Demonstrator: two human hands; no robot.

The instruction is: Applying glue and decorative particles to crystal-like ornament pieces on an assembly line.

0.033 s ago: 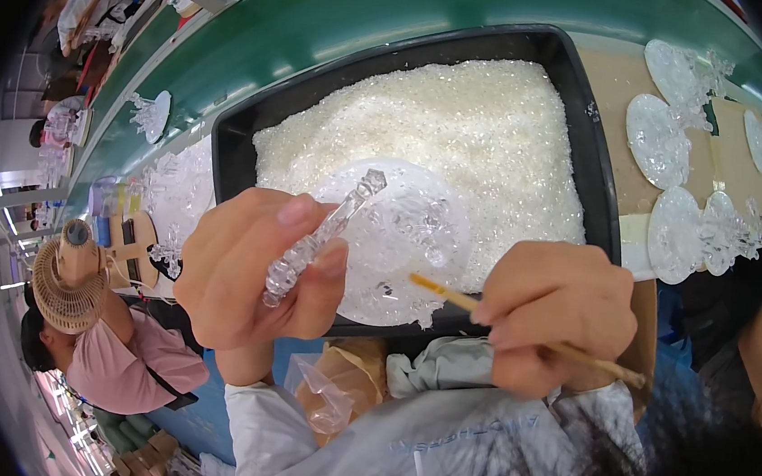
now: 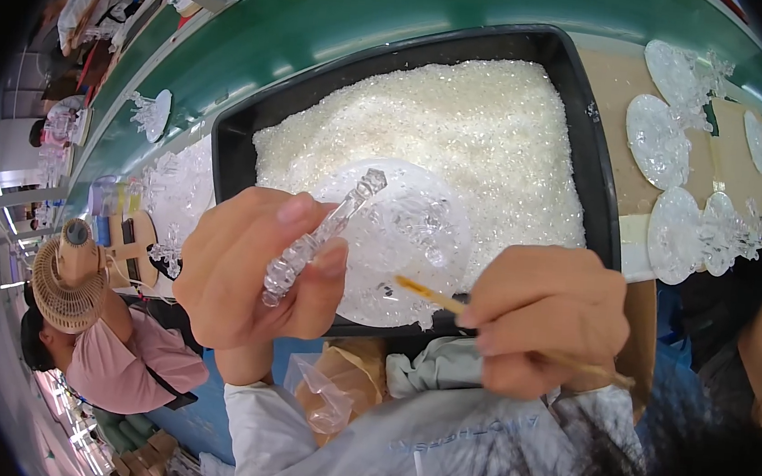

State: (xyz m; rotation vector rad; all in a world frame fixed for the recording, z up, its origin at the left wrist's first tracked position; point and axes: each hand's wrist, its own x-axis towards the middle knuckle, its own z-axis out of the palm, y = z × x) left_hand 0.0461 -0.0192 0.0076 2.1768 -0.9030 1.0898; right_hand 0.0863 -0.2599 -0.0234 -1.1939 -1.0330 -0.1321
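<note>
Between thumb and fingers, my left hand (image 2: 256, 272) holds a clear, faceted, beaded rod (image 2: 332, 225), tilted with its upper end up and to the right. My right hand (image 2: 550, 321) is closed around a thin wooden brush (image 2: 430, 295) with an orange-yellow tip pointing left. A gap separates the brush tip from the rod. Below both hands, a translucent round plate (image 2: 366, 305) with clear pieces on it lies at the near side of a black tray (image 2: 602, 198). Whitish glittery flakes (image 2: 447, 108) fill much of the tray.
On the right, several clear round bases (image 2: 656, 144) with ornaments stand on a brown board (image 2: 608, 77). Another one (image 2: 160, 119) is on the green table (image 2: 374, 11) at left. A fan (image 2: 73, 288) and a person in pink (image 2: 135, 357) are at lower left.
My right hand and the brush have shifted slightly left, bringing the brush tip closer to the rod. My left hand stays nearly still.
</note>
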